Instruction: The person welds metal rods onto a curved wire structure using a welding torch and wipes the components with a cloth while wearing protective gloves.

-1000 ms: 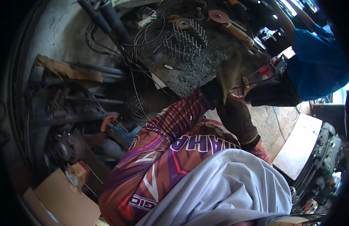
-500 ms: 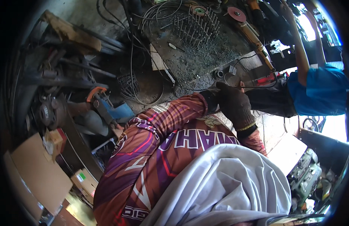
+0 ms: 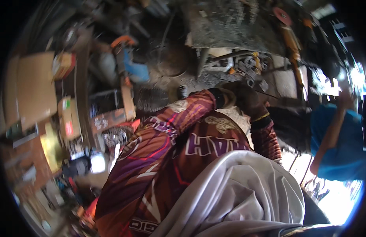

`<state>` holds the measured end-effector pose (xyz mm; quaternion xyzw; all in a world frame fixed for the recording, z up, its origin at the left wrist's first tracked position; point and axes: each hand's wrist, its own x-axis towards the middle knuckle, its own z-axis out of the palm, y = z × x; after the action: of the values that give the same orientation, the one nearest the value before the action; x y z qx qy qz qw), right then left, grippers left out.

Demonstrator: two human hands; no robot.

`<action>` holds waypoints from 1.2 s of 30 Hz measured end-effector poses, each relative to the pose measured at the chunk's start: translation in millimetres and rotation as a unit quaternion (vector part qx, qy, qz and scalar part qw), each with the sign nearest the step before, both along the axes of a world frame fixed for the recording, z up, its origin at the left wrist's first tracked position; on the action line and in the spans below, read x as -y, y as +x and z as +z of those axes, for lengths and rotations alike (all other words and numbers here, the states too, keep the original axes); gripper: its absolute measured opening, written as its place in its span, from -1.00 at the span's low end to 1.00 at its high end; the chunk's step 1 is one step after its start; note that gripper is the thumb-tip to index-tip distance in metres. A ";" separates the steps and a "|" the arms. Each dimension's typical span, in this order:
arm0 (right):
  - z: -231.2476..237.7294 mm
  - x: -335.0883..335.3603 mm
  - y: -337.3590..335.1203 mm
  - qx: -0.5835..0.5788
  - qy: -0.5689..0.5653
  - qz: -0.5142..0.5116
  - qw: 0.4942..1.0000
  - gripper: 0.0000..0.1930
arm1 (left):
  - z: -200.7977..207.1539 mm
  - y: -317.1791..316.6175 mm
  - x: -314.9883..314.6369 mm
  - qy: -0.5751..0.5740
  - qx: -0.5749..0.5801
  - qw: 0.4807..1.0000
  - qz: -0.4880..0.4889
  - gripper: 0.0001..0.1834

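Note:
My right hand (image 3: 248,98), in a dark knitted glove with a yellowish edge at the wrist, lies against my left hand (image 3: 225,96) in front of my chest. Dark cloth covers my left wrist below the patterned sleeve (image 3: 191,104). Motion blur and shadow smear the fingers of both hands, so whether anything is between them cannot be made out. Just beyond the hands, several small metal parts (image 3: 248,65) lie at the near side of the dark worktable (image 3: 226,33).
A person in a blue shirt (image 3: 341,138) is close on the right. A yellow tool (image 3: 290,41) and a reddish disc (image 3: 282,16) lie at the far right. Leftward are a blue-and-orange metal piece (image 3: 135,69), cardboard boxes (image 3: 36,87) and a coiled wire (image 3: 151,98).
The whole view has swung, so the worktable sits higher and more clutter shows on the left. My hands stay together. The blue-shirted person's arm has lowered.

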<state>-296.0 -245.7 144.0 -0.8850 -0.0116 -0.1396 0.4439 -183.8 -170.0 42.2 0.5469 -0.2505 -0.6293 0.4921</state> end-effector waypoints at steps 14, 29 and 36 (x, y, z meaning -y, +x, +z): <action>-61.9 -83.5 47.2 -0.245 -0.102 0.055 0.963 -0.64 | -61.0 -1.6 -95.8 0.089 -0.003 0.947 0.309 -0.47; -66.0 -127.5 95.4 -0.230 -0.128 0.193 0.945 -0.59 | -65.7 32.0 -141.7 0.084 -0.015 0.919 0.384 -0.44; -65.2 -92.0 120.1 -0.293 0.199 0.189 0.916 -0.66 | -44.5 52.0 -134.9 0.060 0.070 0.965 0.247 -0.43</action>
<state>-175.9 -153.7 78.8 -0.7611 -0.0201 0.2131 0.6123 -131.9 -35.1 -2.3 0.6630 -0.1036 -0.4623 0.5796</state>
